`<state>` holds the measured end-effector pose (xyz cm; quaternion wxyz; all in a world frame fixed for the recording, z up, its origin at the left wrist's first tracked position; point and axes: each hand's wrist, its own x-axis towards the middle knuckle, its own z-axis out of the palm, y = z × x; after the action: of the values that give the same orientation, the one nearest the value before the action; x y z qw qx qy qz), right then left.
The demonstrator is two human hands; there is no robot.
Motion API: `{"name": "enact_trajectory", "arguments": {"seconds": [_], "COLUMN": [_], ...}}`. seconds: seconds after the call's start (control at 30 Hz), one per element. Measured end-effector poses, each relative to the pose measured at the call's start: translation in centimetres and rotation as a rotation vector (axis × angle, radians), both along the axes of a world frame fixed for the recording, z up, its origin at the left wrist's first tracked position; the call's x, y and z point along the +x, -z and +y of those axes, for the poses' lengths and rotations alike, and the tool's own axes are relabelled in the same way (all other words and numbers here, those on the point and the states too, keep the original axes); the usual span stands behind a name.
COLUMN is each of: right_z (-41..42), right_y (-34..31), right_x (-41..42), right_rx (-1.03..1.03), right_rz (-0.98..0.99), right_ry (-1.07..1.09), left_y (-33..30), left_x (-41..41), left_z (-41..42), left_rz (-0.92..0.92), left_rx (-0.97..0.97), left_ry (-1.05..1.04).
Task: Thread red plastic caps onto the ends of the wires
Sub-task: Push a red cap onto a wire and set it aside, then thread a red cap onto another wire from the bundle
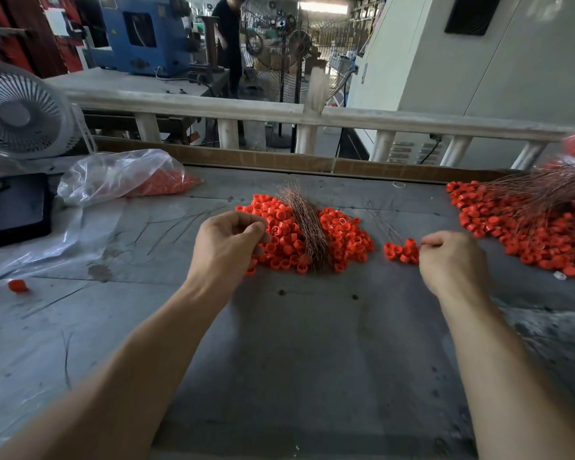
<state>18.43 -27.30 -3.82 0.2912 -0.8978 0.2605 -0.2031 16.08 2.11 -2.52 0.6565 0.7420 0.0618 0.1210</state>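
- Head view: grey worktable (312, 343), both bare forearms reaching fwd over it.
- Left hand (228, 242) at left edge of the middle pile of red caps (342, 237); fingers curled in w/ thumb to fingertips, touching caps there. Can't tell if it actually has one pinched, fingertips hidden.
- Right hand (452, 260) curled tight, thumb + forefinger pinching smth small and red at its top-left; looks like a cap on a wire end, too small to be sure.
- Small cluster of caps (400, 250) just left of right hand, touching it; thin wires (384, 217) fan up and back from cluster.
- Bundle of copper wires (307, 224) lies across middle pile, between the hands, nearer left.
- Far right: big heap of capped wires (525, 227), caps toward centre, strands running off right edge.
- Left side: clear plastic bag (120, 175) w/ more caps inside, dark tablet (15, 209) beside it, white fan (20, 114) behind.
- One stray cap (17, 285) near left table edge, well apart from piles.
- Bkgd: white railing (186, 106), blue machine (143, 31), a person in dark clothes (228, 38) standing.
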Motion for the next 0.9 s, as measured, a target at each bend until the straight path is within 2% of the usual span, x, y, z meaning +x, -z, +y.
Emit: {"name": "enact_trajectory", "arguments": {"seconds": [0.27, 0.4, 0.5, 0.57, 0.7, 0.9], "right_z": [0.1, 0.9, 2.6, 4.3, 7.1, 9.2], "right_y": [-0.1, -0.9, -1.6, -1.9, -1.3, -0.5], "right_x": [0.1, -0.3, -0.9, -1.3, -1.8, -1.5], "right_rx": [-0.01, -0.044, -0.074, -0.064, -0.081, -0.106], "right_rz": [0.032, -0.098, -0.293, -0.344, -0.266, -0.229], "right_ry": [-0.042, -0.034, -0.157, -0.314, -0.593, -0.618], "left_y": [0.5, 0.5, 0.6, 0.7, 0.8, 1.0], "left_x": [0.2, 0.2, 0.2, 0.2, 0.0, 0.0], "left_z": [0.3, 0.3, 0.2, 0.1, -0.1, -0.3], "left_rz": [-0.029, -0.043, -0.046, -0.065, -0.095, -0.156], "left_rx": [0.115, 0.158, 0.233, 0.311, 0.468, 0.595], "left_ry": [0.018, 0.012, 0.01, 0.0, -0.029, 0.027]}}
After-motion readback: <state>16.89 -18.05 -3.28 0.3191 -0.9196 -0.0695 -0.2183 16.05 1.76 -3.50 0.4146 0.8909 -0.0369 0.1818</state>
